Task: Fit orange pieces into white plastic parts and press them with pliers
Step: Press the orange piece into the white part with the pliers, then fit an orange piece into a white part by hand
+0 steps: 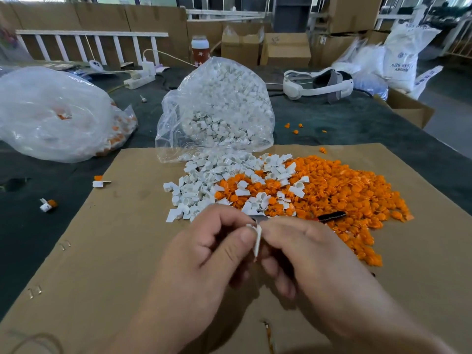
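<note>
While two bare hands are meeting at 6 o'clock over a flat sheet of brown cardboard [115,251], they are pinching one small white plastic part [258,238] between them. This part is looking smooth, thin and edge-on, with a tiny rounded loop at its top. The left hand [204,251] is curling its thumb and fingers against the part from the left, and the right hand [306,254] is closing its curled fingers on it from the right, so both grips are tight on the same piece. Just beyond the knuckles, pliers [330,216] with a dark red and black handle are showing against a heap; whether the right hand is touching them is unclear. Spreading toward 3 o'clock, a loose heap of small glossy orange pieces [344,195] is covering the cardboard, mingling at 12 o'clock with a heap of blocky white parts [204,180]. These are spilling from a crinkled clear bag [217,106] farther up. At 10 o'clock a second cloudy bag [51,111] is lying on dark green cloth [332,118], and at 1 o'clock a white headset [316,84] is resting.
</note>
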{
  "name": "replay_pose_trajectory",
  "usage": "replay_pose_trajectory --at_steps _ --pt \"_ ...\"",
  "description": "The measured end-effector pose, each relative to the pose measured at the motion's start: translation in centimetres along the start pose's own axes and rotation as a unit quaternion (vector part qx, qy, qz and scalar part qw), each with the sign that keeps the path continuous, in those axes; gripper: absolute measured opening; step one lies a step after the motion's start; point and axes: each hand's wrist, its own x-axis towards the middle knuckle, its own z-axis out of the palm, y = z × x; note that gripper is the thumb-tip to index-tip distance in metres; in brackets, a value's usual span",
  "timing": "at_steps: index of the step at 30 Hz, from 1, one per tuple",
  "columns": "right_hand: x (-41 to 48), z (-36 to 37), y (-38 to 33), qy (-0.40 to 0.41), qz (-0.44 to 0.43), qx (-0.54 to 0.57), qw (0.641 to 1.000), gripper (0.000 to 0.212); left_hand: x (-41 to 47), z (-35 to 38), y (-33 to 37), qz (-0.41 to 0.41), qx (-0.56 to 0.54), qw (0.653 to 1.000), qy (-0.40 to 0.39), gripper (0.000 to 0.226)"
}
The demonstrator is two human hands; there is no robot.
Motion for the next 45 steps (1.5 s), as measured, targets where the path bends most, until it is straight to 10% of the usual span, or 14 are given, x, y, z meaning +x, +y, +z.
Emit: replay_pose_trajectory --at_steps 4,13,21,27,30,34,38,45 --pt "-0.4 -0.2 0.2 0.091 -0.233 -0.384 0.889 0.027 0.5 -0.4 0.2 -0.145 -0.14 0.979 -0.006 0.014" --pt "0.1 -0.2 0.9 0.095 -0.221 -0.301 0.923 0.033 0.9 -0.6 0.2 -0.152 -0.159 0.974 0.052 0.013" --pt "0.4 0.2 2.3 0.071 -0.207 -0.565 0.796 0.028 3.7 -7.8 -1.7 -0.15 -0.512 0.755 0.382 0.004" --pt "1.0 0.1 2.7 0.075 -0.174 -0.633 0.751 0.033 3.8 -8.0 -2.5 -0.192 -0.503 0.724 0.431 0.039" --pt "1.2 0.1 2.9 0.077 -0.175 -0.636 0.747 0.025 3.7 -6.9 -2.0 -0.217 -0.395 0.792 0.413 0.032" --pt "1.2 0.5 2.9 0.06 -0.162 -0.64 0.749 0.019 2.2 -3.9 -2.6 -0.186 0.18 0.939 0.228 0.015" --pt "1.5 0.9 2.8 0.051 -0.165 -0.648 0.742 0.025 1.5 -2.2 -4.0 -0.052 0.457 0.886 0.06 0.045" --pt "1.7 0.6 2.9 0.048 -0.148 -0.625 0.765 0.006 1.5 -2.5 -3.9 -0.02 0.493 0.867 0.07 0.023"
